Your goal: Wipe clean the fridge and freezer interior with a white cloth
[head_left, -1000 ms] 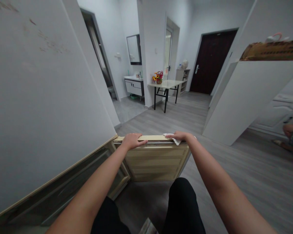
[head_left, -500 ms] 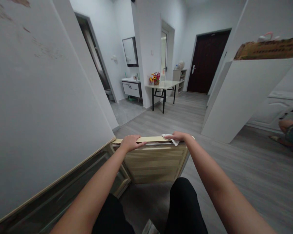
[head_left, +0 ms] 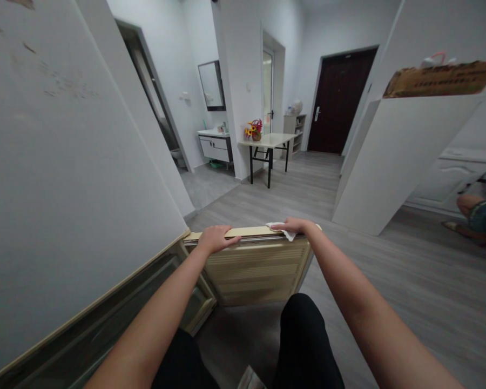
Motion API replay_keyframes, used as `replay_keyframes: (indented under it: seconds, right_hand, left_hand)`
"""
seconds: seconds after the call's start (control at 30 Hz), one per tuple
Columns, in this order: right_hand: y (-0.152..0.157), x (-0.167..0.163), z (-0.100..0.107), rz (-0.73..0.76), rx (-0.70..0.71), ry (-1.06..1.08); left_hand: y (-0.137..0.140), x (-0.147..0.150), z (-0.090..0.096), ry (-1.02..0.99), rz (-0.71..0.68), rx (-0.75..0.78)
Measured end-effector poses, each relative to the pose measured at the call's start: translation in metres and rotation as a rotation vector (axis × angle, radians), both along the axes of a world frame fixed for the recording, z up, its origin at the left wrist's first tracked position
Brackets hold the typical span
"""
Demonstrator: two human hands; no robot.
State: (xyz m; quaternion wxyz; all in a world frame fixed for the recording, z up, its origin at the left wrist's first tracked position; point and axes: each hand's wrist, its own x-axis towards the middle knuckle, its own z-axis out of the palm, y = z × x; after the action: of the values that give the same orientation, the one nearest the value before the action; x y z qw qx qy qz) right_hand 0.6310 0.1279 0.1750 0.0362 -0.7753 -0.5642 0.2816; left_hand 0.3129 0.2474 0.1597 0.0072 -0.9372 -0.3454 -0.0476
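A cream-coloured door (head_left: pixel 259 270) with a ribbed inner face stands swung out from a low, cream-framed cabinet (head_left: pixel 174 302) by the left wall. My left hand (head_left: pixel 215 239) grips the door's top edge near the hinge side, its fingers over the far side and its thumb on the near side. Farther along the same edge, toward the free corner, my right hand (head_left: pixel 297 226) presses a white cloth (head_left: pixel 285 232) onto the top. Part of the cloth hangs over the inner side. The far-side fingers of both hands are hidden.
A pale object (head_left: pixel 250 380) lies on the floor between my knees. To the right stands a white partition (head_left: pixel 405 156) with a cardboard box (head_left: pixel 441 80) on top. Another person (head_left: pixel 484 216) is low down at the right edge. A folding table (head_left: pixel 273 139) with flowers stands ahead.
The view has turned slightly to the right, so the room sits a little farther left. Both hands and the cloth keep nearly the same place on the door's top edge.
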Motion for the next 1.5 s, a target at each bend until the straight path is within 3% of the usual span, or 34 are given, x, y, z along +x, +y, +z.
replay_keyframes:
  seconds: [0.37,0.63,0.8,0.97,1.13,1.23,1.37,1.5]
  right_hand:
    - [-0.003,-0.001,0.0,-0.011,0.037,0.042]
    - [-0.002,0.005,-0.011,0.112,0.266,-0.025]
    - [-0.002,0.009,-0.013,0.091,0.281,-0.038]
    - [-0.006,0.002,-0.012,-0.058,0.397,-0.184]
    - [-0.01,-0.008,-0.007,0.017,0.316,-0.219]
    - [-0.01,-0.008,-0.007,0.052,0.289,-0.226]
    - [-0.01,-0.007,-0.007,0.063,0.249,-0.237]
    - [-0.013,-0.009,-0.008,0.065,0.205,-0.235]
  left_hand:
    - [0.001,0.001,-0.004,-0.001,0.025,0.015]
    - [-0.002,0.002,-0.001,-0.036,0.076,-0.022]
    - [-0.005,0.003,-0.001,-0.059,0.092,-0.007]
    - [-0.01,0.008,0.0,-0.037,0.182,0.017]
    - [-0.021,0.007,0.0,-0.078,0.213,0.071]
    - [-0.023,0.004,-0.008,-0.147,0.162,0.104]
    - [-0.029,0.002,-0.026,-0.304,0.194,0.158]
    - [-0.053,-0.001,-0.052,-0.502,0.204,0.22]
